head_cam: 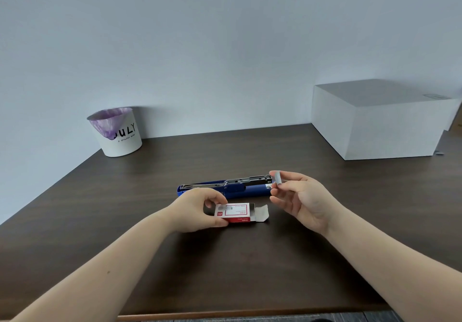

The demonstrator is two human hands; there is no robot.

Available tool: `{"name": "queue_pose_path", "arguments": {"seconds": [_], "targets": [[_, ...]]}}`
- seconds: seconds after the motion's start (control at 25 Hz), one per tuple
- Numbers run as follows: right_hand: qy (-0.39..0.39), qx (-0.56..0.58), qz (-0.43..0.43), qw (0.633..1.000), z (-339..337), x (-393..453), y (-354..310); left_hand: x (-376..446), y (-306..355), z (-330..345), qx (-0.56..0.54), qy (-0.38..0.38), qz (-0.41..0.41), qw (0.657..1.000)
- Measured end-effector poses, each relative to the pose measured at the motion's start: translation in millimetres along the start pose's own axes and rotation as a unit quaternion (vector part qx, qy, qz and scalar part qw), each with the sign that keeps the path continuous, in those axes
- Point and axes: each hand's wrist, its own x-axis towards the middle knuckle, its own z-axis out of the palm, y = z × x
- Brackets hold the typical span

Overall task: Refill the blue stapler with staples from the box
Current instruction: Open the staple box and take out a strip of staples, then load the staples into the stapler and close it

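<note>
The open staple box (236, 213) is being gripped by the left hand (197, 209); a staple strip (278, 177) is being pinched by the right hand (302, 198) beside the opened blue stapler (225, 186)

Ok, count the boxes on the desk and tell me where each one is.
2. The small staple box is near the middle, held by the left hand, its flap open. The big white box sits at the far right corner.

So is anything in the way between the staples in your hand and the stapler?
No. The staples in the right hand sit right by the open stapler, its tray showing. The box lies nearer, aside.
</note>
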Motion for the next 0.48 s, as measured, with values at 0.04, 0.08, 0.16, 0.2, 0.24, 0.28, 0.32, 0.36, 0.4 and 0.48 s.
{"name": "queue_pose_path", "arguments": {"seconds": [0.04,0.08,0.16,0.2,0.24,0.28,0.32,0.36,0.4,0.48], "targets": [[-0.003,0.007,0.008,1.0,0.3,-0.5,-0.6,-0.1,-0.1,0.6,0.001,0.003,0.002,1.0],[-0.002,0.019,0.016,1.0,0.2,-0.4,-1.1,-0.3,-0.2,1.1,0.001,0.006,0.003,1.0],[0.01,0.039,0.03,0.999,-0.3,2.2,-1.0,-0.6,-0.4,1.6,-0.003,0.01,0.005,1.0],[0.022,0.037,0.034,0.998,-0.3,4.2,-0.7,-0.7,-0.6,1.9,-0.005,0.009,0.006,1.0],[0.034,0.028,0.039,0.998,-0.1,6.3,-0.3,-0.6,-0.3,1.8,-0.004,0.008,0.007,1.0],[0.044,0.016,0.045,0.998,0.5,8.2,0.1,-0.5,0.2,1.8,0.0,0.007,0.009,1.0],[0.047,0.002,0.049,0.998,1.6,9.4,0.4,-0.5,0.8,1.6,0.007,0.004,0.011,1.0],[0.044,-0.018,0.049,0.998,2.6,10.1,-0.2,-0.1,1.4,1.3,0.013,0.002,0.013,1.0],[0.036,-0.045,0.043,0.997,3.2,10.9,-1.2,0.3,1.8,1.1,0.02,0.0,0.015,1.0],[0.015,-0.101,0.016,0.995,3.1,12.1,-4.5,1.3,1.9,0.6,0.028,0.0,0.021,0.999]]}}
